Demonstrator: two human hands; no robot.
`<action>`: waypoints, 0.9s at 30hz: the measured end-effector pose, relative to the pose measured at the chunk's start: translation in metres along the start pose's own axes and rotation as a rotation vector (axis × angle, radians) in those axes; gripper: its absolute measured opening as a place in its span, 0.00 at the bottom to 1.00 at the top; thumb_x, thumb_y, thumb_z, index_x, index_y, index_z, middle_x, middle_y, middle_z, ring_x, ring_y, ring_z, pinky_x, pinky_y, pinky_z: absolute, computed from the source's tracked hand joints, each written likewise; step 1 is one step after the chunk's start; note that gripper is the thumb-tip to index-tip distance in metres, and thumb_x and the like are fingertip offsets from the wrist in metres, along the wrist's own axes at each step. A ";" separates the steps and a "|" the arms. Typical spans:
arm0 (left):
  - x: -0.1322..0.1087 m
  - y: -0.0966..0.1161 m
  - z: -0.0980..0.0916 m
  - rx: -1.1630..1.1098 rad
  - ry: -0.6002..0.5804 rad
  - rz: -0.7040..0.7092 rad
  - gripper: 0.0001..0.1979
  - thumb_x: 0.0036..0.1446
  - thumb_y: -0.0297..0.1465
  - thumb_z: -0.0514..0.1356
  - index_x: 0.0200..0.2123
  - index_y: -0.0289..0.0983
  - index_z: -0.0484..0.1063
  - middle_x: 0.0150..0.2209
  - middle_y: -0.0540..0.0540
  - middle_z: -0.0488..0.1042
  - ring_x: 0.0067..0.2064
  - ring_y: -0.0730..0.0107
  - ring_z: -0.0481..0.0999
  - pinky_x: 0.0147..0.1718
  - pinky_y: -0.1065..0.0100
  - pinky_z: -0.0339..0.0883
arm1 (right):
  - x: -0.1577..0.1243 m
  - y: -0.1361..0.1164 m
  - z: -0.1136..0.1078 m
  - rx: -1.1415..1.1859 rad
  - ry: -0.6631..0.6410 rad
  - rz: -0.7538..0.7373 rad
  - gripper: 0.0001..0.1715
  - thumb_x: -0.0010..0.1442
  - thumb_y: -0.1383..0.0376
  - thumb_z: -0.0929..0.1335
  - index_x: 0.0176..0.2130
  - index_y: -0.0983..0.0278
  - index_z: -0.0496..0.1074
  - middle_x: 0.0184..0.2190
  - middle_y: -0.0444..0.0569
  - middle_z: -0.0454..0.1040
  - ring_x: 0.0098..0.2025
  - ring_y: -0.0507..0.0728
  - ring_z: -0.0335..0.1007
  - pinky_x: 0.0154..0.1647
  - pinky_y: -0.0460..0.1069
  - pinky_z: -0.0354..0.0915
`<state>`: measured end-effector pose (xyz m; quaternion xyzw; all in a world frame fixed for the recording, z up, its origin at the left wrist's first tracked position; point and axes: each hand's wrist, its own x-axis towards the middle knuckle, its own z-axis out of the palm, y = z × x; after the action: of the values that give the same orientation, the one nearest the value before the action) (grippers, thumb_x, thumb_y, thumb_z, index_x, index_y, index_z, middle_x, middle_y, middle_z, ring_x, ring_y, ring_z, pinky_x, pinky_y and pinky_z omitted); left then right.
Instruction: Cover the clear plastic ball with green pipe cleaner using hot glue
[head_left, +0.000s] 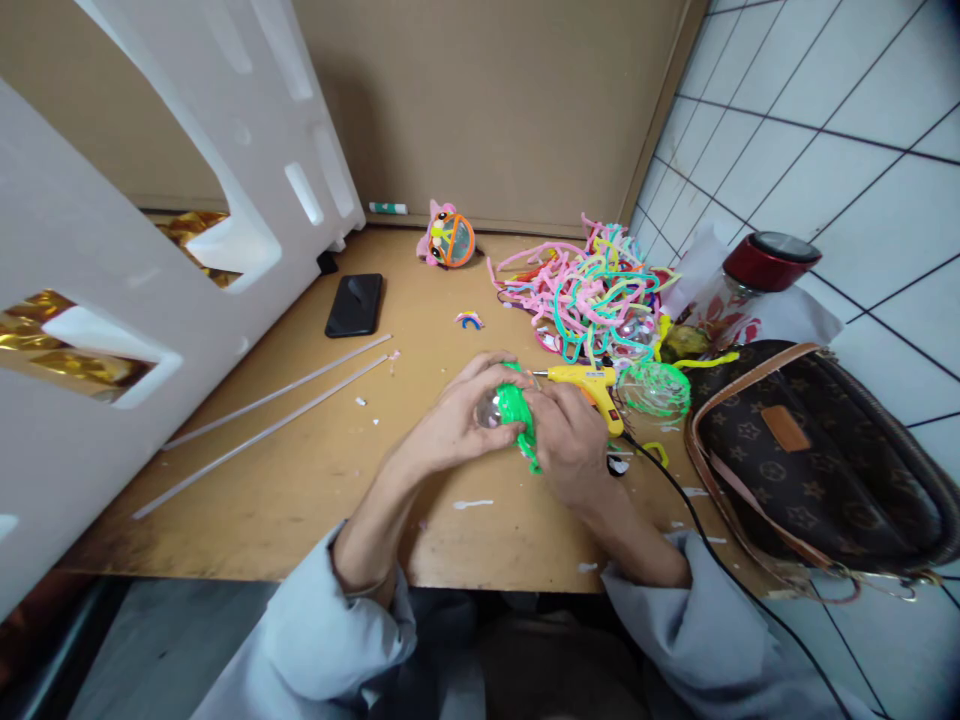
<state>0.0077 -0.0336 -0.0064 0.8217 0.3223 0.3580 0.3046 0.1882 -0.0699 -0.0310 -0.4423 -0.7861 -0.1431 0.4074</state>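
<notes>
My left hand (480,410) is wrapped round a small clear ball (488,410) partly covered in bright green fuzzy strand (516,405). The fingers lie over its top and the thumb presses below. At the ball's right side, my right hand (566,435) is closed with curled fingers against the green strand; its fingertips are partly hidden. A loose green end hangs down between the hands. Just behind the right hand lies a yellow glue gun (585,378), nozzle pointing left. Another clear ball wound with green (654,390) sits to its right.
A tangle of coloured pipe cleaners (592,290) lies at the back right, near a red-lidded bottle (772,262) and brown handbag (825,450). Two glue sticks (262,435), a black phone (354,305) and a decorated ball (452,240) are farther left. White foam (300,130) stands at left.
</notes>
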 end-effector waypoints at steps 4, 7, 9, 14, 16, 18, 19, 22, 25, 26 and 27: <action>0.001 0.001 -0.002 0.012 -0.011 -0.007 0.19 0.56 0.39 0.66 0.49 0.40 0.70 0.59 0.38 0.66 0.63 0.53 0.66 0.62 0.50 0.61 | 0.001 -0.001 0.001 0.136 0.046 0.146 0.08 0.67 0.67 0.62 0.37 0.61 0.70 0.31 0.47 0.73 0.34 0.56 0.70 0.36 0.51 0.67; 0.001 -0.001 -0.002 0.014 -0.002 -0.006 0.19 0.55 0.39 0.66 0.49 0.41 0.70 0.59 0.39 0.66 0.63 0.52 0.67 0.62 0.49 0.61 | 0.003 -0.002 0.000 0.252 0.072 0.271 0.05 0.65 0.65 0.65 0.35 0.60 0.68 0.30 0.44 0.73 0.31 0.54 0.70 0.35 0.50 0.67; 0.000 -0.004 -0.002 0.009 0.014 0.000 0.20 0.55 0.39 0.66 0.49 0.41 0.71 0.59 0.39 0.66 0.63 0.52 0.67 0.62 0.49 0.61 | 0.003 -0.003 -0.002 0.312 0.084 0.327 0.02 0.64 0.65 0.66 0.36 0.60 0.69 0.31 0.44 0.74 0.33 0.54 0.70 0.36 0.50 0.67; 0.001 -0.007 -0.003 -0.008 0.022 0.010 0.20 0.54 0.39 0.67 0.49 0.41 0.71 0.58 0.39 0.68 0.63 0.52 0.66 0.62 0.50 0.61 | -0.002 -0.002 -0.008 0.381 0.066 0.431 0.05 0.62 0.66 0.66 0.40 0.61 0.71 0.37 0.48 0.76 0.38 0.56 0.72 0.39 0.51 0.69; 0.001 -0.006 -0.003 -0.009 0.023 0.011 0.19 0.54 0.39 0.67 0.48 0.41 0.71 0.57 0.39 0.68 0.63 0.51 0.66 0.62 0.49 0.61 | -0.006 -0.002 -0.008 0.405 0.003 0.491 0.06 0.62 0.65 0.66 0.40 0.62 0.72 0.37 0.49 0.76 0.38 0.56 0.73 0.38 0.51 0.69; 0.002 -0.005 -0.004 -0.001 0.023 0.002 0.19 0.55 0.40 0.67 0.48 0.40 0.71 0.57 0.39 0.69 0.63 0.51 0.66 0.62 0.49 0.60 | -0.008 -0.003 -0.008 0.420 -0.046 0.550 0.05 0.60 0.64 0.67 0.38 0.62 0.72 0.36 0.48 0.76 0.36 0.56 0.72 0.36 0.51 0.68; 0.002 -0.006 -0.004 0.005 0.022 -0.006 0.19 0.55 0.40 0.66 0.48 0.40 0.71 0.57 0.40 0.70 0.63 0.51 0.66 0.62 0.49 0.60 | -0.009 -0.004 -0.007 0.426 -0.059 0.572 0.04 0.60 0.64 0.67 0.36 0.62 0.72 0.35 0.48 0.75 0.35 0.55 0.72 0.35 0.50 0.68; 0.002 -0.007 -0.005 0.012 0.029 -0.014 0.19 0.55 0.40 0.66 0.48 0.40 0.71 0.56 0.40 0.70 0.63 0.52 0.66 0.62 0.49 0.60 | -0.011 -0.007 -0.005 0.466 -0.067 0.615 0.02 0.58 0.65 0.67 0.33 0.62 0.70 0.31 0.46 0.75 0.33 0.55 0.72 0.32 0.49 0.68; 0.002 -0.008 -0.004 0.010 0.039 -0.019 0.19 0.55 0.41 0.66 0.48 0.41 0.71 0.56 0.41 0.70 0.63 0.51 0.67 0.62 0.49 0.61 | -0.011 -0.008 -0.002 0.548 -0.068 0.685 0.02 0.57 0.65 0.67 0.34 0.61 0.69 0.29 0.45 0.74 0.30 0.54 0.71 0.29 0.48 0.67; 0.002 -0.008 -0.004 0.006 0.037 -0.022 0.19 0.55 0.41 0.66 0.48 0.41 0.72 0.56 0.41 0.70 0.63 0.51 0.67 0.62 0.49 0.61 | -0.010 -0.008 -0.002 0.572 -0.068 0.714 0.03 0.56 0.65 0.67 0.34 0.61 0.69 0.29 0.44 0.74 0.30 0.54 0.71 0.28 0.47 0.67; 0.002 -0.008 -0.004 0.000 0.037 -0.024 0.19 0.54 0.41 0.67 0.48 0.41 0.72 0.57 0.40 0.70 0.63 0.51 0.66 0.62 0.49 0.61 | -0.010 -0.008 -0.002 0.598 -0.064 0.742 0.03 0.56 0.65 0.67 0.34 0.62 0.69 0.29 0.44 0.74 0.29 0.53 0.71 0.27 0.47 0.67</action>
<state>0.0028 -0.0264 -0.0094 0.8111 0.3378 0.3695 0.3027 0.1851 -0.0814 -0.0367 -0.5605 -0.5940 0.2583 0.5160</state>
